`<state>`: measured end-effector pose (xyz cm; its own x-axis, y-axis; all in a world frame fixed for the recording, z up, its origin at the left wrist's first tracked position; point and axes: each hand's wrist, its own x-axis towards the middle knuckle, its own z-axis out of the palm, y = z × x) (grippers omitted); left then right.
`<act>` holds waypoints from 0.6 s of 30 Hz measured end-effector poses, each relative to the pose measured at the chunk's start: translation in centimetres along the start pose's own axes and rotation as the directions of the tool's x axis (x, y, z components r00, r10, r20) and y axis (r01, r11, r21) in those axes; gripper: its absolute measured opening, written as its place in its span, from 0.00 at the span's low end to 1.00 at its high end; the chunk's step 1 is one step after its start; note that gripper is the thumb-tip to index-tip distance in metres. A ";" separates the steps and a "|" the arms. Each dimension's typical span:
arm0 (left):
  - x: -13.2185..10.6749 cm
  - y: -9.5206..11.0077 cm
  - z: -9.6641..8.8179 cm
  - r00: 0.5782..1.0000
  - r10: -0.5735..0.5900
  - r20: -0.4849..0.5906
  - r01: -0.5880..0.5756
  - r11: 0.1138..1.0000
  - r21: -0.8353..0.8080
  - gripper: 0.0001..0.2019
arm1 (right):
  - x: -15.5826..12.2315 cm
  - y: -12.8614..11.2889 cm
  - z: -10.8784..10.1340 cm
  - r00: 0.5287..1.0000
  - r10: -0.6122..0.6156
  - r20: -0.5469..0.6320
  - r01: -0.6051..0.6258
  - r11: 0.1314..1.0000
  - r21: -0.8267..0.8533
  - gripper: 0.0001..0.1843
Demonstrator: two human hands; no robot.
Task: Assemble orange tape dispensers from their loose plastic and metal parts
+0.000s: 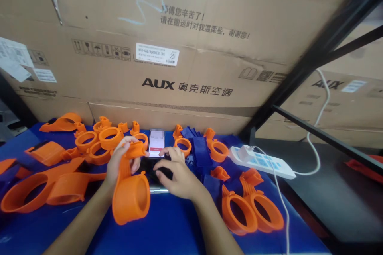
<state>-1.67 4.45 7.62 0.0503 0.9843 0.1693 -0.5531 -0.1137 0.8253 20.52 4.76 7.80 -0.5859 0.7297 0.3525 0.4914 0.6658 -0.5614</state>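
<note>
1. Head view: loose orange pieces [67, 188] are lying leftmost on the blue desk [161, 227], probably grouped within reach.
2. The left hand [116, 165] is gripping the orange holder [125, 201] by its narrow upper end, fingers curled, apparently leaving its ring hanging free.
3. A phone [156, 141] is facing the wearer, perhaps for easy viewing.
4. The right hand [178, 172] is showing loosely parted fingers, gripping nothing visible; whether it is touching the dark item [147, 167] beneath, I cannot tell.

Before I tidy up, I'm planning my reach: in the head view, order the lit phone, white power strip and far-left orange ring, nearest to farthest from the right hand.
1. Lit phone: just beyond the right hand.
2. White power strip: right of the hand.
3. Orange ring: at the table's far left.
</note>
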 end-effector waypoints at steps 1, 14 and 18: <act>0.0 -0.4 0.3 1.000 0.010 -0.026 -0.009 0.999 0.038 0.14 | 0.1 0.1 -0.1 0.999 0.000 -0.049 0.002 0.999 0.042 0.07; 0.2 -4.3 -0.5 0.920 0.383 -0.087 -0.333 0.878 0.343 0.31 | -0.1 -0.8 0.4 0.995 -0.023 -0.096 0.068 0.866 0.495 0.29; -0.5 -4.7 1.0 0.920 0.385 0.079 -0.379 0.814 0.440 0.37 | 0.0 0.1 0.1 0.904 0.212 -0.371 0.065 0.791 0.609 0.25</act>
<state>1.77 4.35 4.16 -0.1012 0.8507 0.5158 -0.1035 -0.5246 0.8450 20.46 4.84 7.64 -0.1864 0.8585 0.4777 -0.0418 0.4788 -0.8769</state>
